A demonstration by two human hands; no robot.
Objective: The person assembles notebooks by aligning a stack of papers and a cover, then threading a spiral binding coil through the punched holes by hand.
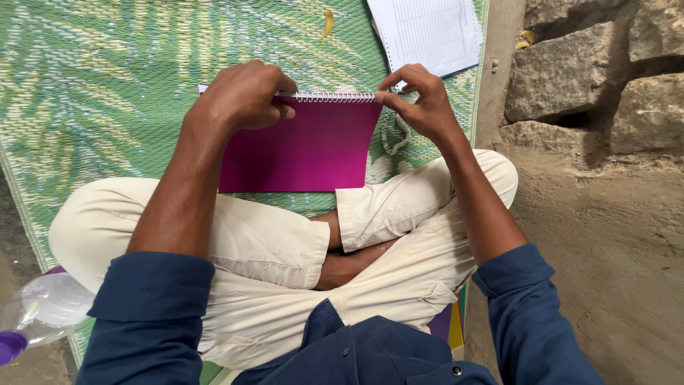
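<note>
Blue sleeves and crossed legs in cream trousers fill the near edge of the view. Beyond the knees a magenta notebook (303,146) lies flat on a green woven mat (92,85), its far edge carrying a white wire spiral (335,96). The left hand (242,96) is curled down over the left end of that edge, pressing the cover. The right hand (420,100) has thumb and fingertips pinched together on the spiral's right end. The coil appears to sit along the whole visible edge, so the binding looks nearly done, with only the right end being worked. A loose white loop (395,135) lies on the mat just right of the notebook. A ruled sheet (427,28) lies farther off. Open mat stretches left; a stone wall (591,78) and bare ground close off the right. A clear bottle (43,310) rests near the left knee.
</note>
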